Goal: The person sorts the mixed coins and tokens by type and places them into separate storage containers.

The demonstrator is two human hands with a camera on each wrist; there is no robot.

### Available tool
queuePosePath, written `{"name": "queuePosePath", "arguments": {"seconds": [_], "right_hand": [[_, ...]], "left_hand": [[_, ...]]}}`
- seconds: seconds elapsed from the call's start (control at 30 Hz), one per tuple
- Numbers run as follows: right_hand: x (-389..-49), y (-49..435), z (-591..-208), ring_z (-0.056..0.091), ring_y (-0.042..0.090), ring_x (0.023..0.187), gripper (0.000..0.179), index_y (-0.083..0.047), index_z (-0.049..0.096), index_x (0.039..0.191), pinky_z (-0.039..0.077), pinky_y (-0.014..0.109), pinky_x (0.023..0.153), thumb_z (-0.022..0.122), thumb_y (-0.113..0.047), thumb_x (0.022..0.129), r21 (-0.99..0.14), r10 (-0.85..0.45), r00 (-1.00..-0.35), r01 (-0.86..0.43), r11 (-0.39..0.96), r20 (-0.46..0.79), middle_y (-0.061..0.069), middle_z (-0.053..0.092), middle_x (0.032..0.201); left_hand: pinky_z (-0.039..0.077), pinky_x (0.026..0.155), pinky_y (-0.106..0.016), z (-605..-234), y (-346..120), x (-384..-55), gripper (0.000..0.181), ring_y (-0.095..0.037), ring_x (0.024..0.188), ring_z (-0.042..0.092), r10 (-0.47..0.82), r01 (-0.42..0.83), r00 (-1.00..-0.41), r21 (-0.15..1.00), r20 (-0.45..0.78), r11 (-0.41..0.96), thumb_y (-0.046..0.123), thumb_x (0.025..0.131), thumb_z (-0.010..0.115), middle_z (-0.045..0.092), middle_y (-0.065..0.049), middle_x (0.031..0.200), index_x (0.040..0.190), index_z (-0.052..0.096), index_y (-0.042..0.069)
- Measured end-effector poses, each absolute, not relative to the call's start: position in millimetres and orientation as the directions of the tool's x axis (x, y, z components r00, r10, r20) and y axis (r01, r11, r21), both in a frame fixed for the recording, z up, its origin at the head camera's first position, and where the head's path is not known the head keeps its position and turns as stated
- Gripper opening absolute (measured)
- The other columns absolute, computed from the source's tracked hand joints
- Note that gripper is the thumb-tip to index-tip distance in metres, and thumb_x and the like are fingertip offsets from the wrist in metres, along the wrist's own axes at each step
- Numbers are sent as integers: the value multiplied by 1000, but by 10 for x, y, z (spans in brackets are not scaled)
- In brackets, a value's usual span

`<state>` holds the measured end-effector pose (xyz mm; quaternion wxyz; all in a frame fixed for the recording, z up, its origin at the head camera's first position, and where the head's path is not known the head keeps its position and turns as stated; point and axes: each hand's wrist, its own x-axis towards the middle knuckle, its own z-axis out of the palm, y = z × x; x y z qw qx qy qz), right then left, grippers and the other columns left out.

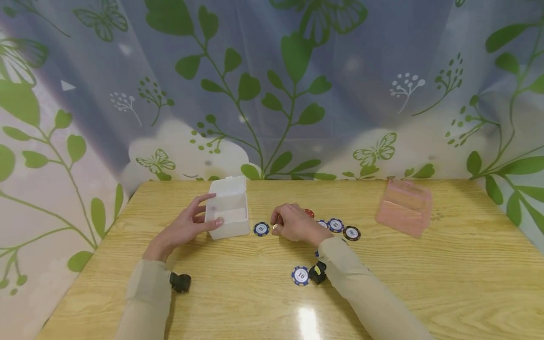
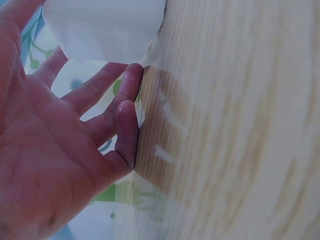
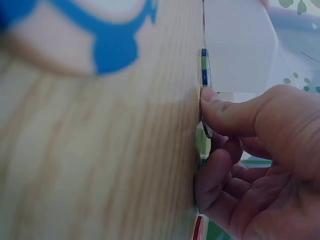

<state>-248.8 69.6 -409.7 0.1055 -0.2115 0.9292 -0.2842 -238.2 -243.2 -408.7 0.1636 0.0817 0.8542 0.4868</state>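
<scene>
My left hand grips an open white box from its left side, thumb over the near wall and fingers along the far left. In the left wrist view the lower fingers rest near the tabletop beside the box. My right hand is low over the table, pinching a poker chip between thumb and fingers; its face is mostly hidden. Just left of that hand, a blue-and-white poker chip lies flat between it and the box.
Under and beside the right forearm lie more chips: a red chip, a blue chip, a black chip and a blue 10 chip. A pink translucent case lies at the back right. A patterned curtain hangs behind the table.
</scene>
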Motion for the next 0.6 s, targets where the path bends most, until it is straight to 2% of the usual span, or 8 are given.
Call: {"name": "queuePosePath", "arguments": {"seconds": [0.27,0.43,0.6], "right_hand": [[-2491,700,-4086,55,14,76,5,-12,74,89,45,28,73,79,-12,90,-575,-453,-888,-328,749,-84,-2,66,82],[-2478,732,-4058,55,11,73,11,-13,71,83,45,27,73,81,-10,88,-578,-490,-869,-366,729,-67,-3,65,78],[-2460,780,-4039,55,9,72,17,-16,69,79,45,26,73,85,-16,84,-564,-516,-855,-402,722,-50,-5,64,76]], "left_hand": [[48,98,-46,-4082,-2435,-2377,88,-43,140,50,295,-18,-935,857,-197,515,40,95,73,34,-23,162,163,16,31],[48,98,-46,-4088,-2437,-2375,88,-43,141,49,299,-15,-934,857,-196,514,40,95,73,33,-23,163,163,16,31],[48,97,-45,-4089,-2432,-2376,88,-43,140,49,299,-14,-934,855,-197,518,40,95,72,32,-23,163,163,16,31]]}}
